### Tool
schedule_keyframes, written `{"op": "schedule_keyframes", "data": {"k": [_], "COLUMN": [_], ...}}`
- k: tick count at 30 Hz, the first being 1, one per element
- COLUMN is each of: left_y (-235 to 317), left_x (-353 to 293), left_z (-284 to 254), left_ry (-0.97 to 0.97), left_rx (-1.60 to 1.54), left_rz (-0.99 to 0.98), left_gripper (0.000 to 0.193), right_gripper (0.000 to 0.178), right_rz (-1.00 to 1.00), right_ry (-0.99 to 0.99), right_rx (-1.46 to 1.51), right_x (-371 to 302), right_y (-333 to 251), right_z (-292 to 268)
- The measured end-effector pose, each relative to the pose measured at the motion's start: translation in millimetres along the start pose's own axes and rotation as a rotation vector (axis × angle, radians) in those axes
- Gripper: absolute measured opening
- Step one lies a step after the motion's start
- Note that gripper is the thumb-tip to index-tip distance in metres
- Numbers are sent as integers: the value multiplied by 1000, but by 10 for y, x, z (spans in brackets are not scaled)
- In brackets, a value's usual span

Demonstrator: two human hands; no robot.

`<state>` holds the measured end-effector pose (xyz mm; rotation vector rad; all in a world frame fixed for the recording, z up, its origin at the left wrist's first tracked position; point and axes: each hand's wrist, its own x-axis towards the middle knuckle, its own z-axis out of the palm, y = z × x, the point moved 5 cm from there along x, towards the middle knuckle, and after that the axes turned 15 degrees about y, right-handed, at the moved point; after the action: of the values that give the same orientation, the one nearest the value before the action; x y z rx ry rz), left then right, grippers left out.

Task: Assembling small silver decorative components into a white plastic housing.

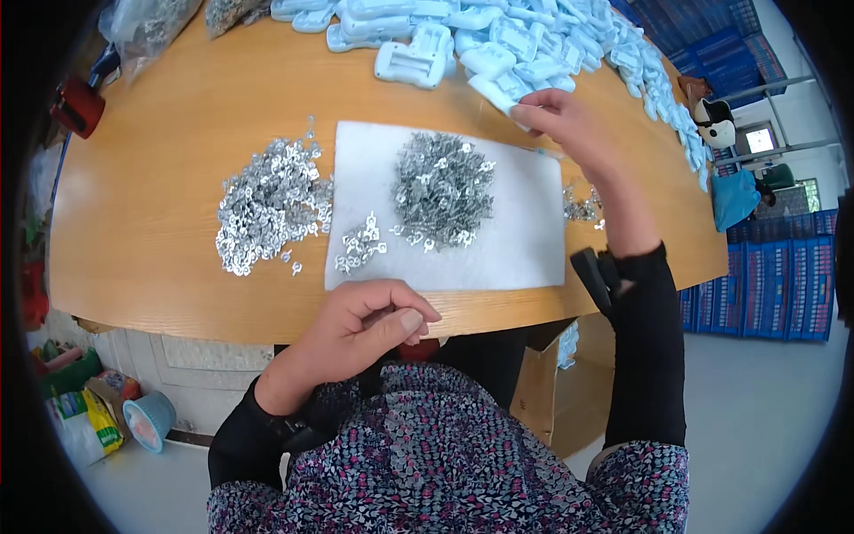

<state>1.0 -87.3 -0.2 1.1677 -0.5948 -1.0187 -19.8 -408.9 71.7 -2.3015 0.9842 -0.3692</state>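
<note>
My right hand (567,129) reaches to the far side of the table, thumb and fingers closed on the near end of a light-blue plastic housing (496,93). That housing tilts at the edge of a large heap of similar housings (414,62), some showing slotted compartments. My left hand (366,326) is by the table's near edge, fingers curled and thumb pressed to them; anything between them is hidden. Before it lies a white pad (525,240) bearing a pile of small metal spring contacts (442,189) and a smaller cluster of flat metal contacts (360,247).
Left of the pad a big pile of shiny metal contacts (267,209) covers the wooden table (160,222). A few more contacts (583,209) lie right of the pad. Plastic bags (151,31) and a red object (78,107) stand far left. Blue crates (765,289) are stacked right.
</note>
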Motion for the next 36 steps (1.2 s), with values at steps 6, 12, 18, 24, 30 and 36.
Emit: {"op": "schedule_keyframes", "data": {"k": [6,12,18,24,30,36], "left_y": [89,61,-62,-191,-150,-166], "left_x": [60,220,160,153,144,127], "left_z": [66,315,277,285,278,265], "left_ry": [169,240,237,160,145,157], "left_rx": [-315,-367,-419,-359,-368,-379], "left_rz": [130,48,-156,-143,-129,-124], "left_gripper": [47,73,68,71,66,63], "right_gripper": [49,44,16,10,12,15], "right_rz": [66,-134,-238,-114,-231,-119], "right_ry": [-118,-66,419,549,507,495], "right_rx": [526,519,-32,-182,-321,-259], "right_x": [-1355,-2087,-1813,-1561,-1430,-1456], "right_y": [-305,-428,425,1066,1141,1241], "right_z": [-25,413,-164,-444,-320,-377]}}
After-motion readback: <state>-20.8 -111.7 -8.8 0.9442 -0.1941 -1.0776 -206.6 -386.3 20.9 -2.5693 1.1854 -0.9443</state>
